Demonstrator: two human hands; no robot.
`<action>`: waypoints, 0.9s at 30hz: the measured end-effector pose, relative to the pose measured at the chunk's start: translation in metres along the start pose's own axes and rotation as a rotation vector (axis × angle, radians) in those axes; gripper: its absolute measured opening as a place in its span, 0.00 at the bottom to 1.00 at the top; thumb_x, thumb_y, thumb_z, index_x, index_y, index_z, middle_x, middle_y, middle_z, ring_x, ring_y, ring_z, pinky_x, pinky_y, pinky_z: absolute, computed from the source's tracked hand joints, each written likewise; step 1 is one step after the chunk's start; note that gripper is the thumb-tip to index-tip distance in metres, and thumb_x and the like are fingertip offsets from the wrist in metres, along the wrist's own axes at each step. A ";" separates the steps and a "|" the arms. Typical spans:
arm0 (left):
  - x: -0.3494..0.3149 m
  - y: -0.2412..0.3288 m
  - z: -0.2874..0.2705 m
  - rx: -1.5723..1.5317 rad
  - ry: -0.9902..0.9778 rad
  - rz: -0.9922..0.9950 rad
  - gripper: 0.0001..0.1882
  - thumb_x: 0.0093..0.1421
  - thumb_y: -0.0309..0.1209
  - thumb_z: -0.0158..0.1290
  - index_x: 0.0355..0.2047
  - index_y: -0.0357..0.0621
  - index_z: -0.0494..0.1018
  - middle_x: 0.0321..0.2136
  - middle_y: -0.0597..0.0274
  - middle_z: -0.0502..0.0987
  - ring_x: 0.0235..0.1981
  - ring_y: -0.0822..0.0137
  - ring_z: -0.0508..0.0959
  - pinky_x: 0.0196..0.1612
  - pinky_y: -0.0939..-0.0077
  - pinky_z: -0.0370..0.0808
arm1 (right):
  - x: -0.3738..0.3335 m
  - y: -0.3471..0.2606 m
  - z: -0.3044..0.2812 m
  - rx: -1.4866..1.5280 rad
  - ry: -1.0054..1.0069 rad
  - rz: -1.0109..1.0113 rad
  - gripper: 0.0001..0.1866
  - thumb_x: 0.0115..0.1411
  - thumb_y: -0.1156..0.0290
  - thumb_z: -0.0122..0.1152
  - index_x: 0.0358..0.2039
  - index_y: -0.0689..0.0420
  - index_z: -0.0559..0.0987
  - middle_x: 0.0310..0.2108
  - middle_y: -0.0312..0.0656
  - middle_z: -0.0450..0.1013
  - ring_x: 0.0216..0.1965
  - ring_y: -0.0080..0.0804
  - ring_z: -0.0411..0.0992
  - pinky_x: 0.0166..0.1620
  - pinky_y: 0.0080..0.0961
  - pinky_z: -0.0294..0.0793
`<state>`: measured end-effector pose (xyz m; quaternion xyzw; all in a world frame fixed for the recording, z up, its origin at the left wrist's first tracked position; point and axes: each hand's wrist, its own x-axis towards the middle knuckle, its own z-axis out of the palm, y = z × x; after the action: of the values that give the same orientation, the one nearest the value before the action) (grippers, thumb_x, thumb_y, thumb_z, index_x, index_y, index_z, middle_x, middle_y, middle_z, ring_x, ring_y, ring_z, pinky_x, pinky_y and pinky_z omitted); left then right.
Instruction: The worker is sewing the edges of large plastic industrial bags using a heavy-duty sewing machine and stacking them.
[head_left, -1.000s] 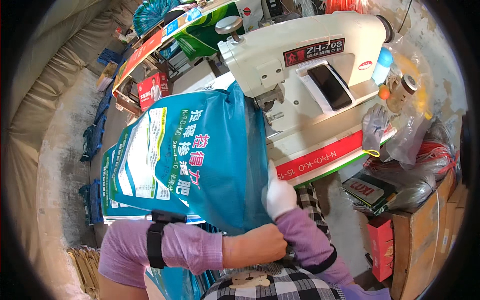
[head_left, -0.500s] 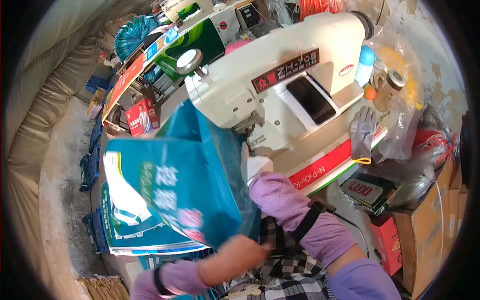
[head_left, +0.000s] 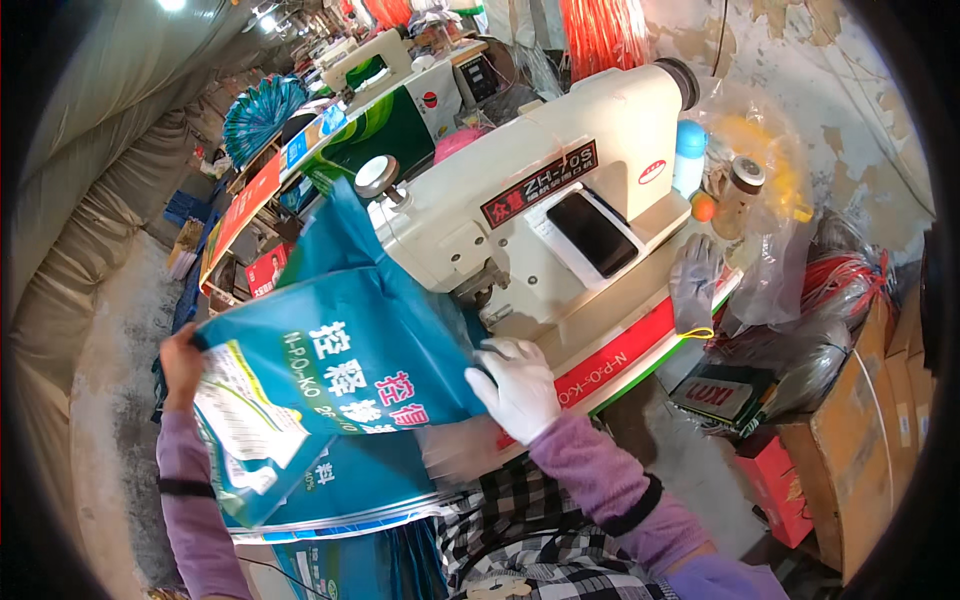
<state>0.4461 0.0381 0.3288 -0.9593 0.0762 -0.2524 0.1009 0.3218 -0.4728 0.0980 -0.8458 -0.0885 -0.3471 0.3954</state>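
Note:
A blue-green printed plastic sack (head_left: 270,335) spreads across the front of a cream sewing machine (head_left: 545,150), one edge close to the machine's needle area. At its far left edge, my bare left hand (head_left: 181,365) grips the sack, fingers closed around the border. My right hand (head_left: 518,390), in a white glove, is beside the sack's right edge just below the needle. Its fingers are apart and their tips are at the sack's edge. Beneath lies a pile of similar sacks (head_left: 370,480). A pale smear of motion blurs the sack's lower right corner.
On the machine's bed lies a phone (head_left: 592,232) in a white holder. To the right are a grey glove (head_left: 693,285), a blue-capped bottle (head_left: 689,158), a jar (head_left: 741,195) and cardboard boxes (head_left: 850,450). Another sewing machine (head_left: 372,62) stands behind.
My left hand has swung from near my body out to the sack's left edge and taken hold of it. My right hand has moved slightly down from the needle. The view has tilted up.

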 end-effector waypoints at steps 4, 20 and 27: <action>-0.073 0.019 -0.100 -0.063 0.334 -0.200 0.19 0.51 0.16 0.48 0.43 0.39 0.79 0.31 0.47 0.81 0.27 0.54 0.80 0.34 0.66 0.76 | 0.031 -0.033 -0.022 -0.109 -0.615 0.193 0.16 0.57 0.53 0.62 0.27 0.54 0.82 0.29 0.42 0.79 0.32 0.43 0.76 0.38 0.37 0.72; -0.103 0.454 0.042 -1.567 -0.551 0.352 0.13 0.60 0.22 0.53 0.45 0.40 0.78 0.46 0.53 0.79 0.49 0.62 0.77 0.51 0.70 0.72 | -0.134 -0.062 -0.036 0.436 -0.746 -0.059 0.19 0.63 0.56 0.58 0.32 0.61 0.82 0.34 0.46 0.78 0.39 0.43 0.76 0.41 0.35 0.76; -0.117 0.309 0.218 -1.469 -0.238 -0.625 0.26 0.57 0.31 0.61 0.57 0.49 0.73 0.55 0.58 0.74 0.58 0.62 0.70 0.64 0.68 0.62 | -0.110 -0.070 -0.060 0.459 -0.919 0.205 0.23 0.64 0.56 0.56 0.23 0.64 0.80 0.26 0.51 0.75 0.32 0.48 0.75 0.35 0.36 0.75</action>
<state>0.4245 -0.2037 0.0168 -0.7781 -0.0604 -0.0504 -0.6232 0.1792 -0.4563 0.0948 -0.8066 -0.2435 0.1288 0.5230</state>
